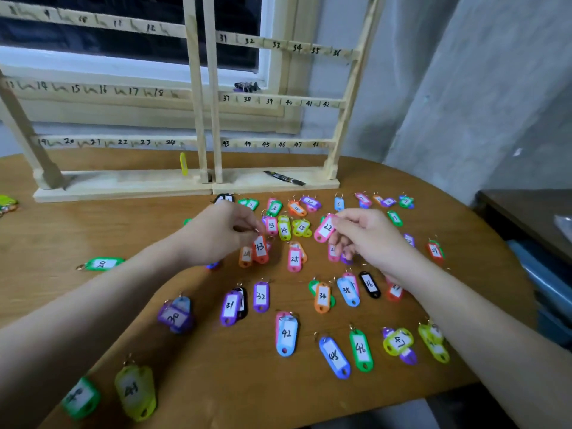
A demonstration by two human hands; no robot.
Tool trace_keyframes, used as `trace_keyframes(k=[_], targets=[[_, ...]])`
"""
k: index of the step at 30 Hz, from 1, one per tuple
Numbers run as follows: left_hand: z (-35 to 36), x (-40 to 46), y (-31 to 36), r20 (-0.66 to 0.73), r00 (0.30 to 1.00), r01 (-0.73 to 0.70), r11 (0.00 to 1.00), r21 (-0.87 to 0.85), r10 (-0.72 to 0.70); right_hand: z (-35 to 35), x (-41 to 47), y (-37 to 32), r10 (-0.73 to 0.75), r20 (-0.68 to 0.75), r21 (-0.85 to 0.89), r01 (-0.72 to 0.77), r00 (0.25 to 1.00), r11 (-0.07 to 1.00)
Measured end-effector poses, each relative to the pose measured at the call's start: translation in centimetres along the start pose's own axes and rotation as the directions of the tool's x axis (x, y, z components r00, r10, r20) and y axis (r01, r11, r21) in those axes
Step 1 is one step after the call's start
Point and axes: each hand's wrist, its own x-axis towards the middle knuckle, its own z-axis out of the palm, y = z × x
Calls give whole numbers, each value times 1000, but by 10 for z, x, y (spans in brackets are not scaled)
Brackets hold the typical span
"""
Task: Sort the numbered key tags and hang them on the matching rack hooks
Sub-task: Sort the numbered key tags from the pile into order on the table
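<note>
Several coloured key tags with handwritten numbers lie spread over the wooden table (93,218). My left hand (216,233) pinches the ring of a red tag marked 43 (260,248), which hangs just above an orange tag (246,256). My right hand (368,236) pinches a pink tag marked 22 (325,228) and holds it tilted above the table. Behind the tags stands the wooden rack (210,97), its rails numbered by hook. A single yellow tag (183,163) hangs under hook 24.
A black marker (284,178) lies on the rack's base. Binder clips (246,87) sit on the window sill behind. A green tag marked 20 (102,263) lies apart at the left. A dark cabinet (532,218) stands beyond the table's right edge.
</note>
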Motion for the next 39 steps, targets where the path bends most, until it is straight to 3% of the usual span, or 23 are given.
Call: trace_keyframes(k=[9, 16, 24, 31, 39], targets=[[14, -17, 18, 70, 994, -80, 994, -77, 85, -8, -25, 13, -81, 31, -40, 82, 996, 996], [20, -30, 26, 70, 993, -91, 990, -103, 98, -6, -44, 12, -150, 51, -210, 157, 987, 965], [47, -23, 52, 93, 986, -125, 984, -129, 137, -37, -60, 20, -166, -76, -260, 141, 983, 955], [69, -1, 83, 112, 982, -140, 982, -126, 154, -80, -72, 37, -92, -191, -215, 50, 977, 975], [96, 14, 110, 208, 961, -157, 979, -130, 182, -111, -86, 48, -60, -261, -194, 9, 963, 981]])
